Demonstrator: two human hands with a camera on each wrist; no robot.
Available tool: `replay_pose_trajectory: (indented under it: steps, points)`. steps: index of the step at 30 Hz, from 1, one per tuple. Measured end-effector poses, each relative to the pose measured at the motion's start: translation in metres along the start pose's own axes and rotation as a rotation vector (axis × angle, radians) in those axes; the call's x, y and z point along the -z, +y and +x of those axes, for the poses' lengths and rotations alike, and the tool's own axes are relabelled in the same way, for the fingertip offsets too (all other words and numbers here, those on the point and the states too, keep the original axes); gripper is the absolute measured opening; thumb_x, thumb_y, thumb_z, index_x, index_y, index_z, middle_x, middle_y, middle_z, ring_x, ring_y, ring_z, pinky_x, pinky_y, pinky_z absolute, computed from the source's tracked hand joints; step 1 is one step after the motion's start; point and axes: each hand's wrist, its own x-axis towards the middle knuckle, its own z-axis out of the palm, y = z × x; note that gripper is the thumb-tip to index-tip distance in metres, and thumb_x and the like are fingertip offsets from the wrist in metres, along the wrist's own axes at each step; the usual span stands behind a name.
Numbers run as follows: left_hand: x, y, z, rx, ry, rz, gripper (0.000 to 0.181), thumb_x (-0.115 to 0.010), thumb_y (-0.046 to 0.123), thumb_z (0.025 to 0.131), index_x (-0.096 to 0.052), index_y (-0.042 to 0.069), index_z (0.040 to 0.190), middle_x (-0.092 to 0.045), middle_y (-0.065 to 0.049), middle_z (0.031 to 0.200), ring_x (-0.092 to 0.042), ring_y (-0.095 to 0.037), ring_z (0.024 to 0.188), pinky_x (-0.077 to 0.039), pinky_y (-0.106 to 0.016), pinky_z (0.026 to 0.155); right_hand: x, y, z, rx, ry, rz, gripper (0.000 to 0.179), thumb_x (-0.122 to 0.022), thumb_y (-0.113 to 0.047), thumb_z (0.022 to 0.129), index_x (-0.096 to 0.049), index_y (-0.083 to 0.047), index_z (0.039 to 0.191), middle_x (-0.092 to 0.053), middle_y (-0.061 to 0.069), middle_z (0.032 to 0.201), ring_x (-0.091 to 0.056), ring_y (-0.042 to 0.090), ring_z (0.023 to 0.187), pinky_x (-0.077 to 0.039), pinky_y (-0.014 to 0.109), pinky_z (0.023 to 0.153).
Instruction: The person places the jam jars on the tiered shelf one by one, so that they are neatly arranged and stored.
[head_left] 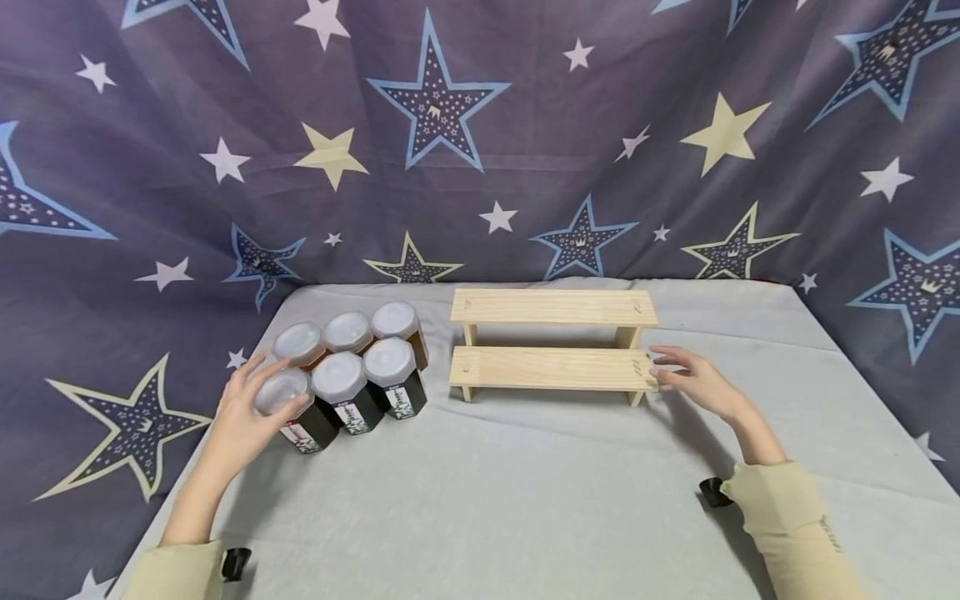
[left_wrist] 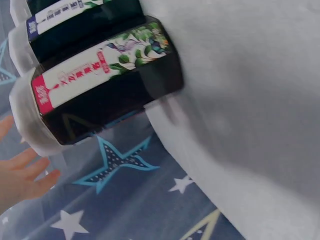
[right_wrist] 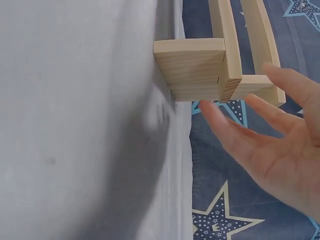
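My left hand (head_left: 243, 417) is at the white lid of the nearest left jar (head_left: 313, 427), thumb and fingers spread about the lid. In the left wrist view this dark jar (left_wrist: 120, 85) has a red-and-white label with green leaves, and the fingers (left_wrist: 30, 175) are extended beside its lid. Two more dark jars stand in the same front row, with amber jars (head_left: 417, 346) behind them. My right hand (head_left: 701, 383), fingers loosely spread and holding nothing, is by the right end of a two-step wooden shelf (head_left: 555, 368). In the right wrist view its fingertips are close to the shelf's end panel (right_wrist: 190, 70).
A pale cloth covers the table (head_left: 525, 500). Behind and at both sides hangs a dark curtain (head_left: 525, 100) with a star print. The shelf stands to the right of the jars, towards the back of the table.
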Motion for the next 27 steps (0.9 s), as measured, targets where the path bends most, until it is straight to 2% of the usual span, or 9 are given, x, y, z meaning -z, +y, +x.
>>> replay_pose_trajectory:
  steps: [4,8,12,17,19,21,23,25,27]
  points:
    - [0.000,-0.008,-0.003,0.045,-0.033,0.004,0.056,-0.068,0.027,0.076,-0.049,0.003,0.123,-0.027,-0.030,0.134,-0.026,-0.053,0.116,-0.021,-0.065,0.086,-0.002,0.004,0.003,0.011,-0.026,0.085,0.049,-0.053,-0.009,0.088,-0.035,0.012,0.128,-0.040,0.034,0.124,-0.060,0.019,0.087,-0.050,0.031,0.073]
    - [0.000,-0.014,-0.005,0.084,-0.072,0.001,0.059,-0.067,0.028,0.077,-0.046,0.004,0.127,-0.026,-0.032,0.132,-0.028,-0.055,0.113,-0.023,-0.065,0.084,-0.005,0.009,0.005,0.015,-0.042,0.119,0.048,-0.054,-0.007,0.086,-0.037,0.013,0.126,-0.040,0.034,0.123,-0.061,0.011,0.083,-0.051,0.032,0.071]
    - [-0.001,-0.019,-0.006,0.071,-0.070,-0.001,0.061,-0.068,0.026,0.076,-0.044,0.002,0.127,-0.032,-0.032,0.126,-0.033,-0.051,0.111,-0.029,-0.060,0.083,-0.006,0.010,0.006,0.009,-0.032,0.117,0.046,-0.054,-0.004,0.086,-0.038,0.014,0.125,-0.042,0.034,0.122,-0.061,0.006,0.079,-0.051,0.032,0.070]
    - [-0.005,-0.022,-0.008,0.039,-0.051,-0.020,0.061,-0.070,0.022,0.075,-0.045,-0.001,0.126,-0.039,-0.027,0.121,-0.040,-0.041,0.107,-0.037,-0.053,0.078,-0.006,0.007,0.007,0.011,-0.006,0.054,0.042,-0.053,-0.003,0.086,-0.042,0.014,0.122,-0.044,0.033,0.121,-0.058,0.002,0.081,-0.050,0.026,0.070]
    - [-0.005,-0.023,-0.009,0.041,-0.044,-0.021,0.060,-0.071,0.021,0.074,-0.046,0.000,0.125,-0.043,-0.021,0.118,-0.043,-0.032,0.104,-0.041,-0.047,0.077,-0.006,0.006,0.007,0.006,0.003,0.027,0.040,-0.053,-0.003,0.086,-0.044,0.014,0.121,-0.045,0.032,0.120,-0.057,0.001,0.082,-0.049,0.022,0.070]
    - [-0.006,-0.024,-0.010,0.046,-0.038,-0.023,0.060,-0.072,0.021,0.073,-0.047,0.002,0.125,-0.045,-0.016,0.112,-0.043,-0.018,0.099,-0.045,-0.033,0.076,-0.006,0.006,0.007,-0.003,0.010,0.013,0.040,-0.053,-0.003,0.085,-0.045,0.014,0.121,-0.046,0.031,0.120,-0.056,0.001,0.082,-0.048,0.021,0.069]
    - [-0.006,-0.024,-0.010,0.052,-0.026,-0.014,0.061,-0.074,0.021,0.071,-0.049,0.004,0.124,-0.046,-0.012,0.106,-0.041,-0.009,0.093,-0.043,-0.020,0.072,-0.007,0.007,0.007,-0.014,0.015,0.015,0.040,-0.053,-0.002,0.085,-0.045,0.014,0.120,-0.046,0.032,0.119,-0.056,0.000,0.080,-0.048,0.020,0.069]
    - [-0.007,-0.025,-0.011,0.059,-0.020,-0.002,0.063,-0.075,0.023,0.070,-0.049,0.006,0.124,-0.046,-0.011,0.104,-0.040,-0.007,0.090,-0.039,-0.012,0.068,-0.007,0.008,0.007,-0.025,0.021,0.022,0.040,-0.053,-0.002,0.085,-0.045,0.014,0.120,-0.047,0.032,0.118,-0.056,-0.001,0.079,-0.047,0.019,0.068]
    - [-0.008,-0.024,-0.010,0.066,-0.011,0.001,0.064,-0.076,0.023,0.068,-0.050,0.006,0.124,-0.047,-0.012,0.102,-0.041,-0.011,0.090,-0.038,-0.016,0.068,-0.008,0.009,0.007,-0.034,0.026,0.044,0.041,-0.053,-0.002,0.085,-0.044,0.014,0.121,-0.048,0.032,0.117,-0.056,-0.002,0.078,-0.047,0.019,0.068]
